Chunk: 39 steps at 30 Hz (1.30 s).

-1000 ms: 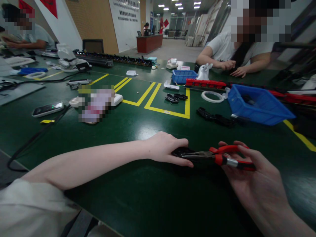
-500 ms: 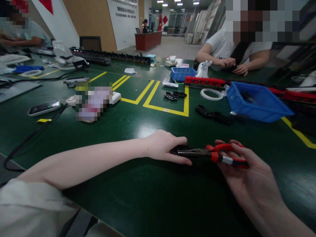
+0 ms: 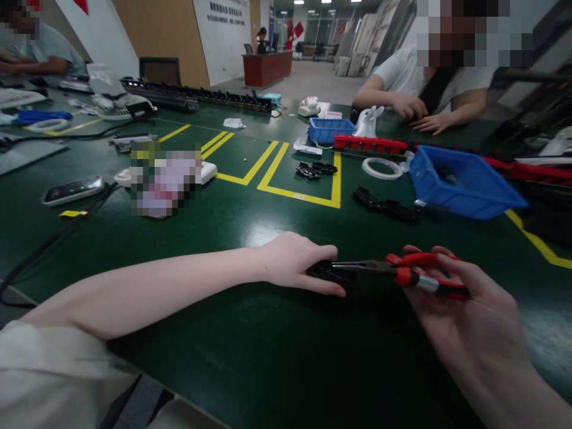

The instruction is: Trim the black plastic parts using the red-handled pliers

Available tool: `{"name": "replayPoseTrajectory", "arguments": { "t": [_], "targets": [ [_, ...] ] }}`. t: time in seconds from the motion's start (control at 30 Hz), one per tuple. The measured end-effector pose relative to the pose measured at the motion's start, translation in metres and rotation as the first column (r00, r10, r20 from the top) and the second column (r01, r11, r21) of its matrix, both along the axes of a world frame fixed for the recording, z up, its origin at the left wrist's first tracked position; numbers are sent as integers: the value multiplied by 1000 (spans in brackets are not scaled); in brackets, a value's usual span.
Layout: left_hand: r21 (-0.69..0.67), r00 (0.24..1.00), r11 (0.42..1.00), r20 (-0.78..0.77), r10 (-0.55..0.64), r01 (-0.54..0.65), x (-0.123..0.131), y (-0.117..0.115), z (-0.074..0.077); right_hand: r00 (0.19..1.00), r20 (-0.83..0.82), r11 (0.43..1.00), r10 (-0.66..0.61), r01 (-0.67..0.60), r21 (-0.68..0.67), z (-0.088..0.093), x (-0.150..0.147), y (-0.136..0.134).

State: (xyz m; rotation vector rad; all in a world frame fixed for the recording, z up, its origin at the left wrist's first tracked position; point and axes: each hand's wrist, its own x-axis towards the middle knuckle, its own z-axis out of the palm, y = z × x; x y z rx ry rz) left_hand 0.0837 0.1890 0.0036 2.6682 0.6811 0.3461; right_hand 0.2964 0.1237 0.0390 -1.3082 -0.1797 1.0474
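Observation:
On the green table, my left hand [image 3: 304,262] is closed around a small black plastic part [image 3: 333,273], with the thumb and fingers on either side of it. My right hand [image 3: 465,310] grips the red and black handles of a pair of long-nose pliers [image 3: 402,271]. The slim jaws point left and their tips reach the black part beside my left index finger. Whether the jaws clamp it, I cannot tell. Much of the black part is hidden by my fingers and shadow.
Beyond my hands lie more black parts [image 3: 386,205], a roll of white tape [image 3: 382,168] and a blue bin [image 3: 467,182]. A phone [image 3: 167,185] and a black cable [image 3: 67,223] are on the left. Across the table, a person's hands [image 3: 422,116] work.
My right hand and the pliers have shifted right, so the jaws overlap less of the black part. My left hand stays nearly in place. The view has tilted slightly.

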Motion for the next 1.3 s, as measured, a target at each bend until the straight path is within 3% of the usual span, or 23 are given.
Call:
{"name": "replayPoseTrajectory", "arguments": {
  "t": [0.63,1.3],
  "targets": [
    [-3,1000,1000,6,0,0,1,-1,1,998,-4,998,66,-66,16,-5,-2,-1],
    [-11,1000,1000,18,-3,4,0,-1,1,998,44,998,41,-43,44,-1,2,-3]
  ]
}}
